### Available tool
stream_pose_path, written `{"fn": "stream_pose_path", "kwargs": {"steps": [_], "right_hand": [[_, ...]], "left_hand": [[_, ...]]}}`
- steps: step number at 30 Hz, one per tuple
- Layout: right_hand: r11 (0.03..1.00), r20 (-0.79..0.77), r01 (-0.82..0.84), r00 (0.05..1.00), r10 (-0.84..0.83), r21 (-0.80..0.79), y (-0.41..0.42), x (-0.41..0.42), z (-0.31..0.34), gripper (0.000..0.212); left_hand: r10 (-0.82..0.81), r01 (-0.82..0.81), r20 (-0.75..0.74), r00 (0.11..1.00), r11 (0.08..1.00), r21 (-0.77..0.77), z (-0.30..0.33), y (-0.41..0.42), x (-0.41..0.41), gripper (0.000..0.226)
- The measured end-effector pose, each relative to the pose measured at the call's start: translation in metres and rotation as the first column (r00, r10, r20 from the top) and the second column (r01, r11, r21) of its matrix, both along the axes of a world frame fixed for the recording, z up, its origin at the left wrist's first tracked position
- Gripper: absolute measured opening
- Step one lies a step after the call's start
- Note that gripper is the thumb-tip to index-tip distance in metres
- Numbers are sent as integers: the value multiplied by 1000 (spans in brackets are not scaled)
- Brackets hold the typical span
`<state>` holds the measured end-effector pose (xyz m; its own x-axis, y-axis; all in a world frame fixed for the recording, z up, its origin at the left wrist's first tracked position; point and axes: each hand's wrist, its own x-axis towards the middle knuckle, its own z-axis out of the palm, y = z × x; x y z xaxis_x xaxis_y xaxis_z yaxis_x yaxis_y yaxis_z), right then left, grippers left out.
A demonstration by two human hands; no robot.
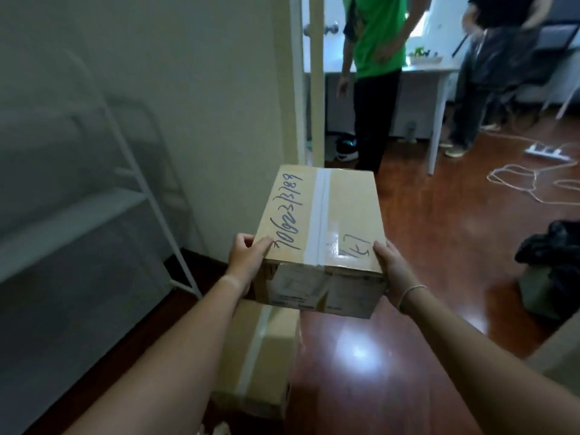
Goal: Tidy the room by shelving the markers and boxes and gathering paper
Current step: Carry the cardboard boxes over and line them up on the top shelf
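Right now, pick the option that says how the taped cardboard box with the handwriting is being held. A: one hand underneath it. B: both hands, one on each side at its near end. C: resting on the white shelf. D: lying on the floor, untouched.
B: the left hand and the right hand grip opposite sides of the taped box at its near end, holding it in the air above a second box on the floor.

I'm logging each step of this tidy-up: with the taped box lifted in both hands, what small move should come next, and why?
Probably swing the cardboard box left toward the white shelf rack. Left hand and right hand already hold it clear of the second box on the floor, and the shelf beside it looks bare.
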<state>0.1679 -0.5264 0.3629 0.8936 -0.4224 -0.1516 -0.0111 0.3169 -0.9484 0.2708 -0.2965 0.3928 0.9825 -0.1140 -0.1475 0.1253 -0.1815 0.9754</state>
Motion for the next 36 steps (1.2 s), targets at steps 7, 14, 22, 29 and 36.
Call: {"fn": "stream_pose_path", "kwargs": {"steps": [7, 14, 22, 29, 36], "right_hand": [[940, 137, -270, 960, 245, 209, 137, 37, 110, 49], [819, 325, -533, 829, 454, 215, 286, 52, 206, 30], [765, 373, -633, 743, 556, 121, 410, 72, 273, 23], [724, 365, -690, 677, 639, 12, 486, 114, 297, 24], [640, 317, -767, 599, 735, -33, 549, 165, 306, 24]], "left_hand": [[209, -196, 188, 960, 977, -89, 128, 152, -29, 35], [353, -286, 401, 846, 933, -217, 225, 293, -83, 38], [448, -376, 495, 744, 894, -244, 267, 411, -119, 52], [536, -469, 496, 683, 843, -264, 276, 481, -109, 54], [535, -526, 485, 692, 833, -169, 273, 538, -80, 84]]}}
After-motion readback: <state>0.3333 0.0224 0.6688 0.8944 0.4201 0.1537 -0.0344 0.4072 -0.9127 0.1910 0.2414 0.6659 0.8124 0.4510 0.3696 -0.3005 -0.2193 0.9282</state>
